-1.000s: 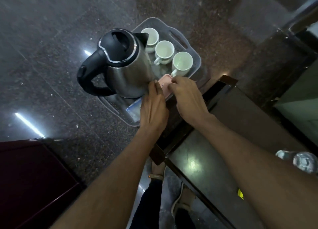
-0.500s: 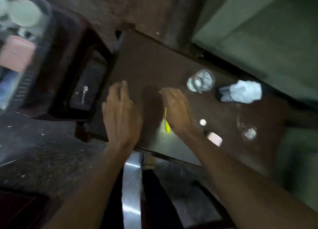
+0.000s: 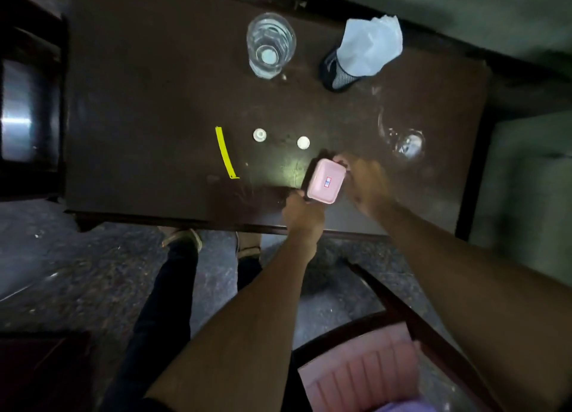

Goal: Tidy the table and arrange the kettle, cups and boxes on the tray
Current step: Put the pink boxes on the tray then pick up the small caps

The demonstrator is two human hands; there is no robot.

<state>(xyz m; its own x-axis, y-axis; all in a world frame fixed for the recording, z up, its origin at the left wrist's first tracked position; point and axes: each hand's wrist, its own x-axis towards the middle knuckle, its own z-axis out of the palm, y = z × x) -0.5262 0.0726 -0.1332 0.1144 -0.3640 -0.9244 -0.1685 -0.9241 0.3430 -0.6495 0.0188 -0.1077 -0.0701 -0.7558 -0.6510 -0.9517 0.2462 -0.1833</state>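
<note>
The landmark here is the pink box. It is a small rectangular box with rounded corners, a pale pink lid and a small red, white and blue label in the middle of the lid. It is near the front edge of the dark desk, and it is turned a little diagonal.

Far to the left of the box, a yellow strip lies flat on the desk. Between the strip and the box, a little behind it, there are two small white caps, apart from each other. Further behind the box stands a clear water bottle.

The left hand holds the near left corner of the box, its fingers closed on the edge. The right hand holds the far right side, and its fingers curl over the far corner. This hand is blurred.

Behind the box and to its right, a black mesh holder carries a white plastic bag. Right of the box lies a clear glass on its side.

Half a second ago both hands were flat and open above the desk, near the yellow strip, and the pink box was lying alone at the front edge. Now both hands are on it.
</note>
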